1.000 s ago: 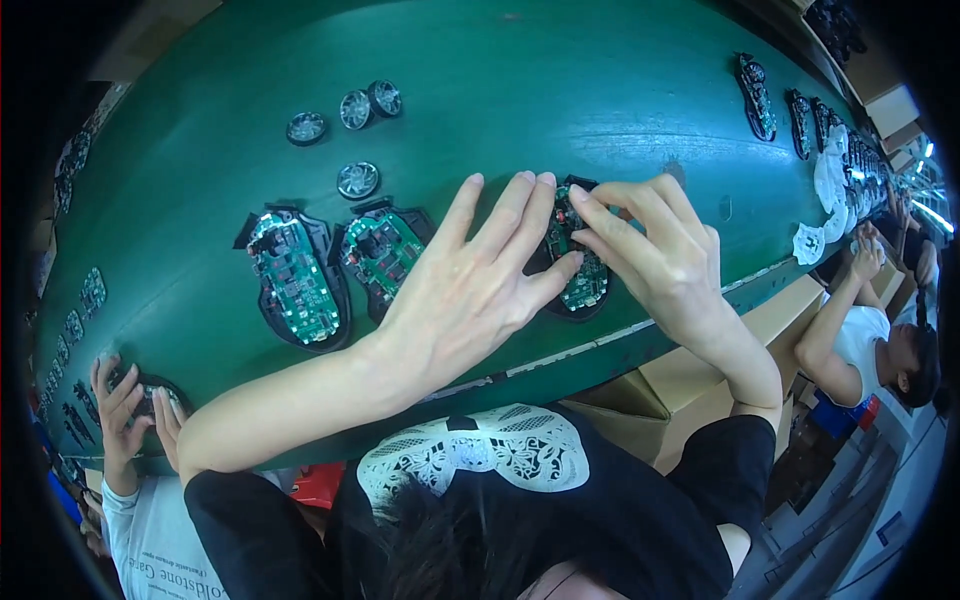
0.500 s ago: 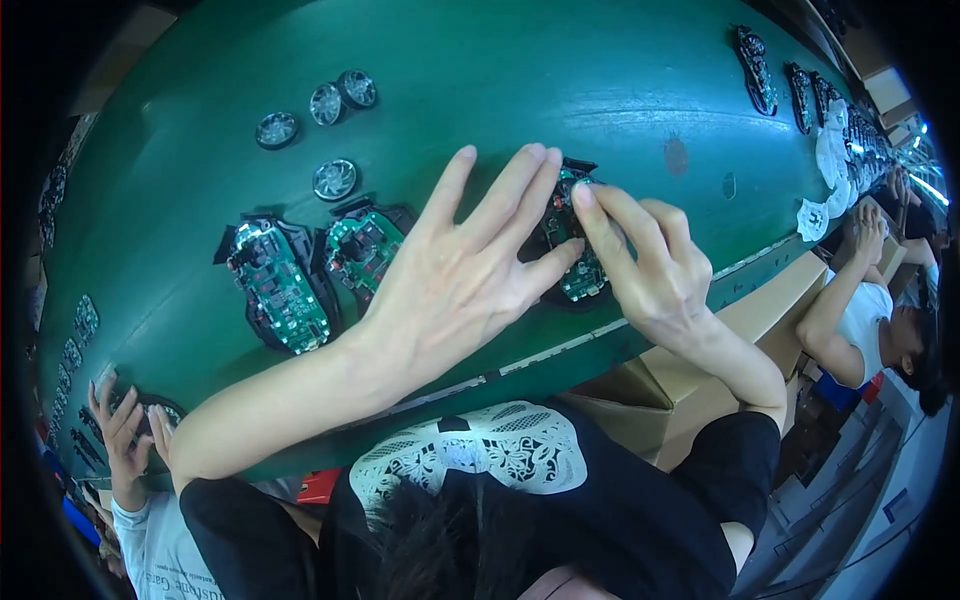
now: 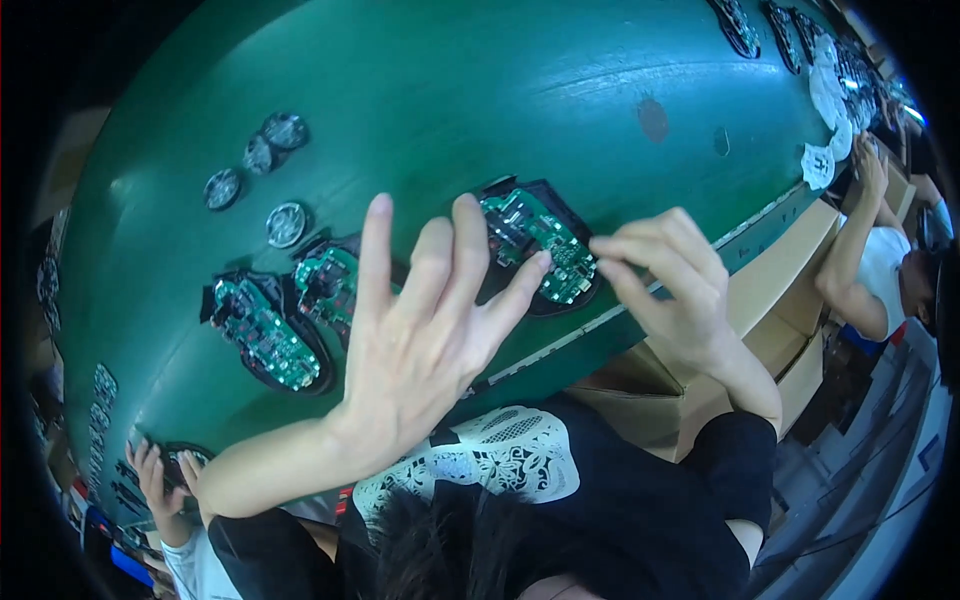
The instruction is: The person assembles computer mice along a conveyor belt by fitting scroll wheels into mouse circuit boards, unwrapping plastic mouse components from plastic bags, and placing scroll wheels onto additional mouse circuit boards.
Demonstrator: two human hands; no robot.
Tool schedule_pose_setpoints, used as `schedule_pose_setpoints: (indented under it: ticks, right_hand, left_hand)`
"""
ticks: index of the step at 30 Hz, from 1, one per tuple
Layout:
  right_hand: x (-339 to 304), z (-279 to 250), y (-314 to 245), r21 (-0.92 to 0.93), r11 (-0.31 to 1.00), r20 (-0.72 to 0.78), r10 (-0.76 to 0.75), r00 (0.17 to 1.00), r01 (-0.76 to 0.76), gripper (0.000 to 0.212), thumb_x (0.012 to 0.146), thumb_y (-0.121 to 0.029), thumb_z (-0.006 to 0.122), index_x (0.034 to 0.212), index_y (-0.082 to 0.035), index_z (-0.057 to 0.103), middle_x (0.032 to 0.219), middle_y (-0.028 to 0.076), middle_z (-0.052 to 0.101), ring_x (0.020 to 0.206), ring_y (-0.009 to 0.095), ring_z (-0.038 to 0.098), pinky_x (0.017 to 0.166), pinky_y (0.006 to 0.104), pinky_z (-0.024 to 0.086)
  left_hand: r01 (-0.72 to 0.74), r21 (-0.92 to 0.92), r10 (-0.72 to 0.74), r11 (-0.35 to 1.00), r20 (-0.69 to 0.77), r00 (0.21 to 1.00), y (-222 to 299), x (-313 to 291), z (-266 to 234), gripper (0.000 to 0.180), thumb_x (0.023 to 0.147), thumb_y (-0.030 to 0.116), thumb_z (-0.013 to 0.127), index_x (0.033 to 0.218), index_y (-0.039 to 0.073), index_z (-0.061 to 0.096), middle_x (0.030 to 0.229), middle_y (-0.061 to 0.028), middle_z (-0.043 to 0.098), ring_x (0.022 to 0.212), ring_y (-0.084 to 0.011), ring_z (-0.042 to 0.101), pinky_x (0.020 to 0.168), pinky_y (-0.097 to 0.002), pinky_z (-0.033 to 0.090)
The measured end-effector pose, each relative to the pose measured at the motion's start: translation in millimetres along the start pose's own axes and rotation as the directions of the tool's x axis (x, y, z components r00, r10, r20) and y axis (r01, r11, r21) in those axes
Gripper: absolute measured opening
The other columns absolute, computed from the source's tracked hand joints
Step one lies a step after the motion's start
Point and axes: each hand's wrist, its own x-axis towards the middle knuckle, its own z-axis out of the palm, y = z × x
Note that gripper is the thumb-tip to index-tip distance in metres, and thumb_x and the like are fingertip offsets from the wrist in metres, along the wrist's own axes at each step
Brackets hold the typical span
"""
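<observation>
A green circuit board (image 3: 565, 262) sits in a black oval shell, like the base of a computer mouse, near the table's front edge. My left hand (image 3: 420, 320) lies across its left side, fingers stretched and spread, the thumb tip resting on the board. At the shell's right edge, the thumb and forefinger of my right hand (image 3: 668, 285) pinch close together. Whether a small part is between them I cannot make out. Left of my left hand are two similar units: one circuit board (image 3: 265, 335) in full view, another board (image 3: 325, 283) partly hidden behind my fingers.
Several round spoked discs lie farther back on the green table (image 3: 420, 90), one disc (image 3: 287, 225) nearest the boards. More shells (image 3: 738, 28) and white paper-like pieces (image 3: 818, 165) are at the right. A cardboard box (image 3: 690, 400) stands below the edge. A co-worker's hand (image 3: 155, 478) works at lower left.
My right fingers have moved from the top of the board to the shell's right edge. The unit has turned and shows more of its board. My left fingers have spread and shifted left.
</observation>
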Motion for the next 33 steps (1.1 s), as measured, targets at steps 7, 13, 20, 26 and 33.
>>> schedule_pose_setpoints:
  ticks: [7,13,20,26,33]
  right_hand:
    - [-13.9,8.2,1.8,0.075,0.997,-0.017,0.013,1.0,-0.011,0.022,0.07,-0.003,0.084,0.087,-0.007,0.071,0.082,0.002,0.065,0.07,0.018,0.06,0.052,0.0303,0.048]
    - [-10.9,22.0,-2.1,0.092,0.995,-0.035,0.052,0.998,-0.049,0.022,0.068,-0.002,0.083,0.083,-0.007,0.069,0.08,0.002,0.063,0.068,0.017,0.059,0.051,0.0305,0.048]
    - [-6.1,18.9,-13.1,-0.083,0.995,-0.047,0.044,0.998,-0.048,0.023,0.066,0.0,0.08,0.084,-0.008,0.067,0.08,0.002,0.061,0.067,0.017,0.06,0.049,0.0293,0.047]
    - [-5.6,18.6,-19.3,-0.192,0.981,-0.045,-0.004,0.999,-0.004,0.022,0.068,-0.002,0.081,0.084,-0.008,0.068,0.081,0.001,0.063,0.067,0.017,0.06,0.05,0.0299,0.049]
    - [-8.8,17.0,-17.3,-0.169,0.985,-0.095,-0.001,0.995,-0.015,0.018,0.07,-0.003,0.081,0.083,-0.007,0.07,0.083,0.001,0.067,0.07,0.016,0.062,0.05,0.03,0.05]
  left_hand:
    - [0.041,-0.055,-0.04,0.998,0.018,0.999,7.5,5.8,4.2,0.054,0.083,0.016,0.06,0.135,0.03,0.061,0.131,-0.0206,0.055,0.111,-0.0297,0.054,0.106,-0.0649,0.039]
    - [0.057,-0.021,-0.055,0.998,0.095,0.994,3.6,4.1,-1.2,0.068,0.076,0.014,0.069,0.138,0.041,0.058,0.135,-0.016,0.053,0.111,-0.0276,0.055,0.113,-0.0585,0.035]
    - [-0.021,-0.039,0.023,0.999,0.052,0.998,0.0,8.0,-0.2,0.056,0.083,0.015,0.06,0.138,0.026,0.057,0.13,-0.0229,0.054,0.11,-0.0312,0.055,0.106,-0.0646,0.04]
    - [-0.017,-0.048,0.02,0.999,0.05,0.999,-0.4,8.4,-0.6,0.056,0.084,0.014,0.059,0.138,0.023,0.056,0.129,-0.0225,0.053,0.113,-0.0315,0.053,0.108,-0.0637,0.039]
    - [-0.036,-0.076,0.039,0.996,0.045,0.998,-0.9,11.1,-0.3,0.058,0.083,0.012,0.059,0.141,0.019,0.053,0.128,-0.0228,0.051,0.114,-0.0323,0.05,0.112,-0.0639,0.034]
